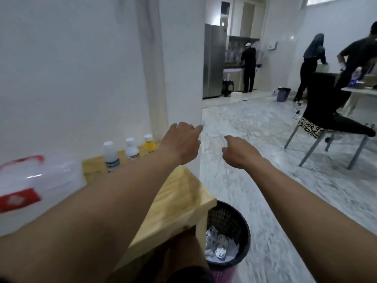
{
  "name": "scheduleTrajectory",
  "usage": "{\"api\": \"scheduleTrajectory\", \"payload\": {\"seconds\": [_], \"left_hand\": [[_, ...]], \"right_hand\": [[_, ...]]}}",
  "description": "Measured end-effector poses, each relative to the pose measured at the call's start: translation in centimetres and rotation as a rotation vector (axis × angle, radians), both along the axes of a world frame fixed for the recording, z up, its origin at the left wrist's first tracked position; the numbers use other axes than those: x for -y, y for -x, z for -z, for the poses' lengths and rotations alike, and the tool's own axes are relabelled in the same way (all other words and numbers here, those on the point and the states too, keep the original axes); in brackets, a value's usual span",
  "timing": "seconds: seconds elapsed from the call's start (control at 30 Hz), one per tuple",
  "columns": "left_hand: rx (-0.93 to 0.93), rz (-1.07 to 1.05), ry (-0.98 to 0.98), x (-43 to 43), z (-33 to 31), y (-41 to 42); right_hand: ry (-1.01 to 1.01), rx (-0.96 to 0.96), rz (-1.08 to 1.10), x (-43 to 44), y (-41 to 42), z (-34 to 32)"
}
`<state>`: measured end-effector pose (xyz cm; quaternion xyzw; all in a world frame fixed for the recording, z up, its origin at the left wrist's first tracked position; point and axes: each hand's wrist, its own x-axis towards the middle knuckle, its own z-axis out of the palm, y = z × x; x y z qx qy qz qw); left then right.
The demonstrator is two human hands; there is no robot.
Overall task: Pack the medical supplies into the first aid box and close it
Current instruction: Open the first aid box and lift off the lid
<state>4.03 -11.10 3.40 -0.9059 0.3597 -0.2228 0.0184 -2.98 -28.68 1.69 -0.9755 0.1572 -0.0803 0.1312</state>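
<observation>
A clear plastic first aid box [40,180] with a red handle and a red label stands at the left end of a wooden table [179,193]. Behind it, against the wall, stand two clear bottles with white caps [111,157] [131,150] and a yellow bottle [149,145]. My left hand [181,141] is stretched out above the table's far right part, fingers loosely apart and holding nothing. My right hand [240,153] hovers past the table edge over the floor, fingers curled down, holding nothing. The picture is blurred.
A black mesh waste bin [228,235] with crumpled wrappers stands on the floor just right of the table. A white wall corner [183,78] rises behind the table. A chair [326,123] and three people are farther off across the marble floor.
</observation>
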Motion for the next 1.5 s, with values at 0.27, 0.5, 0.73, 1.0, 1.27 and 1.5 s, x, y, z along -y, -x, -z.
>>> {"api": "scheduleTrajectory", "payload": {"seconds": [0.27, 0.5, 0.73, 1.0, 1.27, 1.5], "left_hand": [[0.096, -0.279, 0.140, -14.9, -3.0, 6.2], [0.058, -0.469, 0.236, -24.1, -2.6, 10.3], [-0.025, -0.663, 0.373, -32.0, 0.6, 11.9], [-0.030, -0.712, 0.297, -35.8, 4.0, 11.4], [0.000, -0.796, 0.424, -35.1, 6.3, 11.1], [0.018, -0.820, 0.476, -34.4, 6.9, 11.3]], "right_hand": [[0.016, 0.126, -0.216, -10.9, 2.2, -5.0], [0.037, 0.136, -0.456, -20.7, 2.4, -6.2], [0.008, 0.082, -0.670, -29.2, 1.7, -5.3], [-0.013, 0.111, -0.808, -34.4, -0.8, -3.6], [0.077, 0.117, -0.927, -35.6, -0.8, -2.0], [-0.025, 0.128, -0.898, -35.7, -2.3, -0.2]]}}
